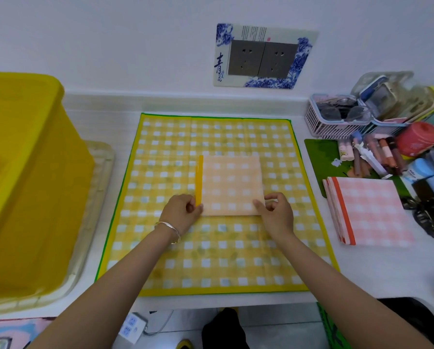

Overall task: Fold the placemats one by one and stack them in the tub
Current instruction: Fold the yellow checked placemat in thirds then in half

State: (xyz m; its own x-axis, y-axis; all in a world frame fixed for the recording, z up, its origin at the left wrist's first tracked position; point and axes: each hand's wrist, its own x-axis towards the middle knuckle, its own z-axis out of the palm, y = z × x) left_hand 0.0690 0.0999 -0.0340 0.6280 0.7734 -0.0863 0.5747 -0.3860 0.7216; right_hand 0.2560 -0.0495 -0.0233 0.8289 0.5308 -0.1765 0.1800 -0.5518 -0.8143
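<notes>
A folded pale orange checked placemat (232, 185) with a yellow edge strip lies in the middle of a large yellow checked mat (210, 248) spread flat on the counter. My left hand (183, 212) pinches the folded placemat's near left corner by the yellow strip. My right hand (275, 212) pinches its near right corner. A yellow plastic tub (22, 172) stands at the left on a clear tray; its inside is hidden from here. A stack of pink checked placemats (369, 210) with an orange edge lies at the right.
Right of the mat are a green board (319, 157), a pink basket (336, 117), tubes, a red tin (418, 139) and dark items. Wall sockets (261, 57) sit behind. A power strip (132, 326) lies on the floor below the counter's front edge.
</notes>
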